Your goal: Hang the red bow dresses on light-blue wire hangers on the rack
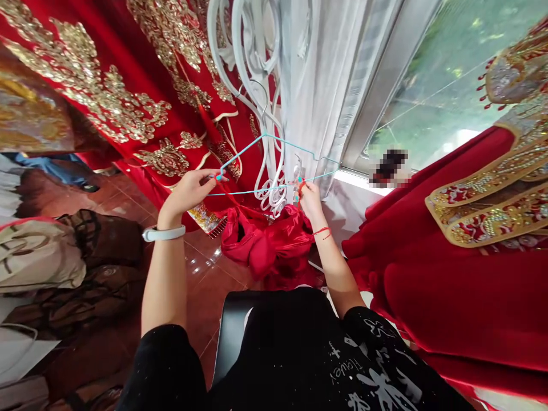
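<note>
A thin light-blue wire hanger [274, 165] hangs in front of me, its hook caught on a white ornate metal rack [252, 74]. My left hand [190, 191], with a white wristband, pinches the hanger's left end. My right hand [309, 197], with a red string round the wrist, is closed on the hanger's lower bar at the right. A shiny red garment [265, 242] droops below the hanger between my hands.
Red robes with gold embroidery [128, 85] hang at the left and back. Another red and gold dress [471, 240] stands at the right by the window [449, 74]. White sheer curtain [325, 74] behind the rack. Bags [51, 257] lie on the tiled floor at left.
</note>
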`<action>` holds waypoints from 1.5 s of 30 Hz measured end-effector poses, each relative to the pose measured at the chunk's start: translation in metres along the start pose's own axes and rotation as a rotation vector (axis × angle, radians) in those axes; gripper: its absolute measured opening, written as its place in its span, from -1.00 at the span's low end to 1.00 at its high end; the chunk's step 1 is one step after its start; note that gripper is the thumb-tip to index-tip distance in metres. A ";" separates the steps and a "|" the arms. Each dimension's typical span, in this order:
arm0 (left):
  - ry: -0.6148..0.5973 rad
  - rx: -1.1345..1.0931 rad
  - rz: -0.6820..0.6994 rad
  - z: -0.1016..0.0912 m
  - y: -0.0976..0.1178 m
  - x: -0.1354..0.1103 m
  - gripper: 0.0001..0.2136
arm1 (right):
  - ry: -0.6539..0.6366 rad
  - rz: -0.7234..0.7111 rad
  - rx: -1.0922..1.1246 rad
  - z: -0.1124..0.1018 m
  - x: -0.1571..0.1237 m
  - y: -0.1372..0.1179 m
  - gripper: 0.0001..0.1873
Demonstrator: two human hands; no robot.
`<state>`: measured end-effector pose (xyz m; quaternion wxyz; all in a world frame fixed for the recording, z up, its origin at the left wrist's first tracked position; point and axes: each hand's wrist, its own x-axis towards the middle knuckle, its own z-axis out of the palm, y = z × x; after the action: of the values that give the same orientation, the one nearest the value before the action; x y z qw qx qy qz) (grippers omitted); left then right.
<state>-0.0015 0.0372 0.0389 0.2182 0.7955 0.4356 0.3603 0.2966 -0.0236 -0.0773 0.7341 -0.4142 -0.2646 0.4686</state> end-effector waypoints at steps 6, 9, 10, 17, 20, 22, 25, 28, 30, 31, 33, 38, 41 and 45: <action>-0.161 0.274 -0.035 -0.002 0.009 0.000 -0.81 | 0.013 0.042 0.033 0.007 -0.001 0.006 -0.84; -0.027 0.300 0.031 0.013 0.010 -0.006 -0.80 | 0.002 0.025 0.016 0.005 -0.001 0.002 -0.87; 0.040 0.299 0.046 0.019 0.009 -0.008 -0.83 | -0.003 0.019 0.001 0.004 -0.001 0.000 -0.88; 0.132 0.302 0.033 0.030 -0.012 -0.009 -0.82 | 0.060 -0.097 -0.214 -0.041 0.005 -0.035 -0.77; 0.110 0.302 0.050 0.026 -0.017 -0.007 -0.81 | 0.102 -0.223 -0.190 -0.077 0.004 -0.059 -0.71; 0.085 0.285 0.070 0.026 -0.017 -0.006 -0.80 | 0.097 -0.295 -0.210 -0.094 0.004 -0.075 -0.65; 0.064 0.263 0.084 0.026 -0.016 -0.006 -0.80 | 0.046 -0.358 -0.291 -0.101 0.005 -0.097 -0.59; 0.065 0.255 0.089 0.025 -0.015 -0.007 -0.80 | -0.021 -0.364 -0.368 -0.088 0.010 -0.115 -0.53; 0.075 0.258 0.093 0.023 -0.015 -0.009 -0.80 | -0.084 -0.353 -0.432 -0.072 0.014 -0.125 -0.52; 0.079 0.258 0.093 0.023 -0.015 -0.010 -0.79 | -0.119 -0.347 -0.474 -0.065 0.015 -0.129 -0.53; 0.085 0.250 0.089 0.024 -0.014 -0.012 -0.78 | -0.174 -0.349 -0.567 -0.051 0.017 -0.136 -0.56; 0.132 0.237 0.055 0.035 -0.010 -0.020 -0.78 | -0.242 -0.408 -0.788 -0.037 0.010 -0.153 -0.61; 0.171 0.255 0.024 0.043 -0.007 -0.024 -0.79 | -0.298 -0.432 -0.892 -0.037 0.007 -0.158 -0.68; 0.194 0.276 -0.003 0.052 -0.005 -0.029 -0.78 | -0.282 -0.484 -1.005 -0.036 0.011 -0.161 -0.94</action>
<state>0.0256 0.0135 -0.0086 0.0644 0.7790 0.5009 0.3718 0.4049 -0.0618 0.0418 0.4912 -0.5730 -0.6375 0.1546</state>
